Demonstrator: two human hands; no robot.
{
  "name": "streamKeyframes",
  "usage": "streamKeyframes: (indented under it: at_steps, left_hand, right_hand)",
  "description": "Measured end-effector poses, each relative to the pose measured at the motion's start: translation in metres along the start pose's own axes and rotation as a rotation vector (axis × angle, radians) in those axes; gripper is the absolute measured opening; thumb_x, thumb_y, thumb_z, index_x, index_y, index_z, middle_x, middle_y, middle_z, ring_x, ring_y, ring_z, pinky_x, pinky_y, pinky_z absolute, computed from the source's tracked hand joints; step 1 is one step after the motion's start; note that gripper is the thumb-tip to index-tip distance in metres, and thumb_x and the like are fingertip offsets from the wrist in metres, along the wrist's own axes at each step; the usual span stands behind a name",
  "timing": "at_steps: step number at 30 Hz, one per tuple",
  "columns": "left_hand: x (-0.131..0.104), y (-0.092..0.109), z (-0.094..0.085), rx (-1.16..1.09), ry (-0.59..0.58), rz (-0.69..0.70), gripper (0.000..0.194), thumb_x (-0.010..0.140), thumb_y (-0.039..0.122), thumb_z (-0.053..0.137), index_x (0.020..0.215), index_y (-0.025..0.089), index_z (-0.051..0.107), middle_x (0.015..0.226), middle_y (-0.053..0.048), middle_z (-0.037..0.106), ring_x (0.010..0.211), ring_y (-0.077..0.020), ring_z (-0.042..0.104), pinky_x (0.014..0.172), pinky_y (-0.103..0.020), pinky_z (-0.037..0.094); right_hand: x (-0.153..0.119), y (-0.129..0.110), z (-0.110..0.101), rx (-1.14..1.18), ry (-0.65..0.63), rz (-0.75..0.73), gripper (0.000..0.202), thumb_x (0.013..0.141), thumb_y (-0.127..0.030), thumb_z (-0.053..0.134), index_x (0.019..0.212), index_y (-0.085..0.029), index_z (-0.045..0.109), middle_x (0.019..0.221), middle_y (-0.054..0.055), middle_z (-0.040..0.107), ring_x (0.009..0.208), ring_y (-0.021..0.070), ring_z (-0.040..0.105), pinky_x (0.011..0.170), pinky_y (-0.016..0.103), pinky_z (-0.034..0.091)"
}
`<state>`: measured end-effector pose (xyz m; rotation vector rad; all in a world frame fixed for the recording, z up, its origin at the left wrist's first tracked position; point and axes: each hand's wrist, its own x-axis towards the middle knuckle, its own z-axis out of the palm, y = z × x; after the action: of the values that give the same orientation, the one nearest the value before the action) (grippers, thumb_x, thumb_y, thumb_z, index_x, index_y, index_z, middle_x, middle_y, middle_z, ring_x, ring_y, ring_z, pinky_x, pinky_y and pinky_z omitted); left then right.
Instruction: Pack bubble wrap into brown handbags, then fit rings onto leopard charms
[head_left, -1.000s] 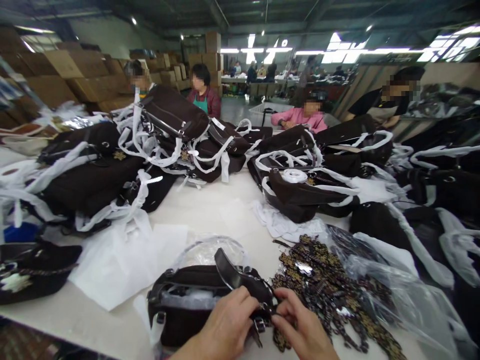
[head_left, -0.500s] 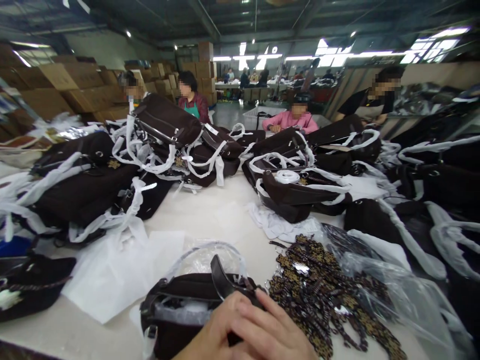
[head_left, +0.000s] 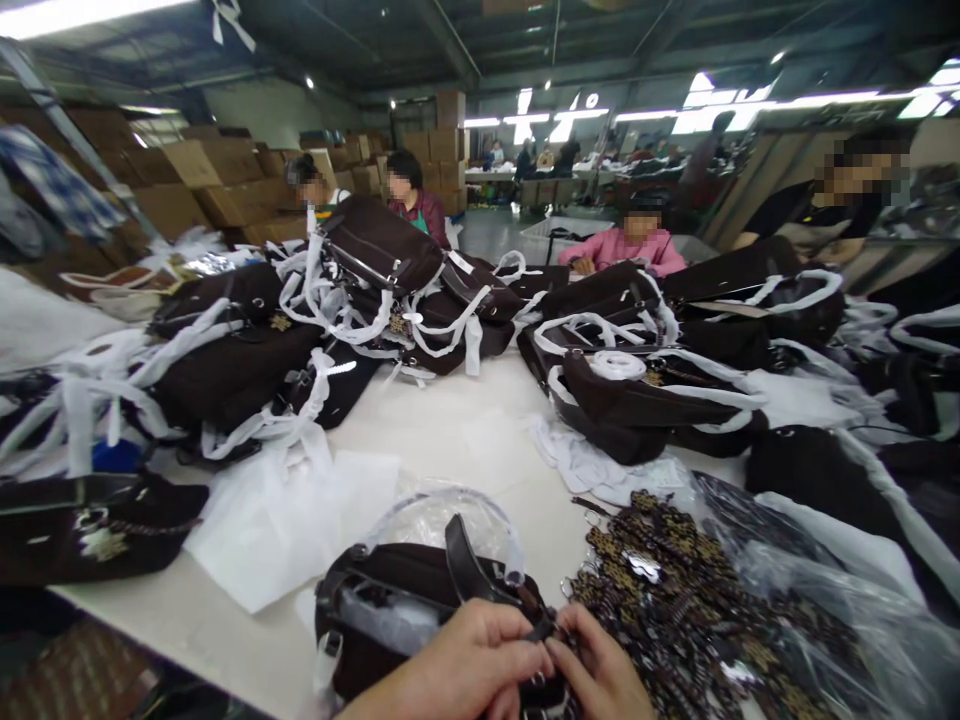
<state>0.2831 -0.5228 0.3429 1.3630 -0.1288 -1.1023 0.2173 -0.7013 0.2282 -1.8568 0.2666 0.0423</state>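
A dark brown handbag (head_left: 397,565) with a wrapped handle (head_left: 450,495) stands before me on the table. My left hand (head_left: 480,655) is closed on a dark leather strap at the bag's right end. Close beside it, my right hand (head_left: 600,665) pinches at the same spot; the small part between its fingertips is mostly hidden. Both sets of fingertips nearly meet. A wide leather tab (head_left: 461,565) sticks up from the bag top behind my left hand. To the right lies a heap of beaded charms (head_left: 675,570) with gold flower shapes and metal rings.
Brown bags with white-wrapped handles are piled at the back left (head_left: 375,245) and back right (head_left: 645,400). White wrapping sheets (head_left: 270,540) lie left of the bag. Clear plastic (head_left: 847,590) covers the right side. Several people sit or stand beyond the piles.
My hands, earlier overlapping over the bag's right end, have drawn apart so the fingertips meet at the strap. The view has turned a little to the left.
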Motion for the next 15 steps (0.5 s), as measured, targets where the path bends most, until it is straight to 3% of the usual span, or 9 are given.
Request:
streamKeyframes:
  at_steps: [4,7,10,13,15]
  left_hand:
    - [0.006,0.005,-0.009,-0.061,0.103,0.127,0.030,0.075,0.047,0.058,0.071,0.017,0.058,0.041,0.004,0.051,0.047,-0.0143,0.055,0.063,-0.027,0.044]
    - [0.004,0.001,-0.023,-0.153,0.242,0.153,0.038,0.076,0.054,0.061,0.071,0.017,0.056,0.041,0.005,0.050,0.052,-0.0157,0.060,0.068,-0.028,0.044]
    - [0.001,-0.008,-0.032,-0.204,0.239,0.113,0.042,0.074,0.058,0.065,0.073,0.017,0.055,0.043,0.005,0.051,0.050,-0.0148,0.058,0.063,-0.027,0.042]
    - [-0.001,-0.013,-0.033,-0.219,0.216,0.123,0.043,0.074,0.058,0.066,0.076,0.018,0.054,0.045,0.006,0.052,0.049,-0.0136,0.056,0.064,-0.028,0.042]
    - [0.000,-0.012,-0.032,-0.216,0.212,0.140,0.042,0.075,0.058,0.066,0.078,0.017,0.055,0.046,0.006,0.053,0.047,-0.0123,0.054,0.068,-0.029,0.043]
  right_hand:
    - [0.000,-0.002,-0.011,-0.091,-0.090,-0.125,0.029,0.092,-0.046,0.052,0.080,-0.022,0.063,0.070,0.000,0.068,0.065,0.0167,0.064,0.061,0.022,0.053]
    - [-0.003,-0.008,-0.019,-0.243,-0.014,-0.241,0.020,0.095,-0.036,0.050,0.090,-0.024,0.065,0.081,0.002,0.070,0.074,0.0175,0.068,0.070,0.023,0.054]
    - [-0.006,-0.018,-0.020,-0.330,0.052,-0.296,0.018,0.093,-0.033,0.051,0.088,-0.026,0.065,0.086,0.003,0.067,0.081,0.0191,0.067,0.075,0.026,0.053]
    - [-0.008,-0.025,-0.013,-0.254,0.160,-0.106,0.016,0.088,-0.039,0.056,0.088,-0.024,0.062,0.084,0.002,0.065,0.065,0.0179,0.063,0.065,0.029,0.052]
    - [-0.011,-0.025,-0.004,-0.046,0.215,0.095,0.030,0.084,-0.049,0.059,0.101,-0.023,0.059,0.084,0.001,0.066,0.050,0.0147,0.056,0.050,0.028,0.048]
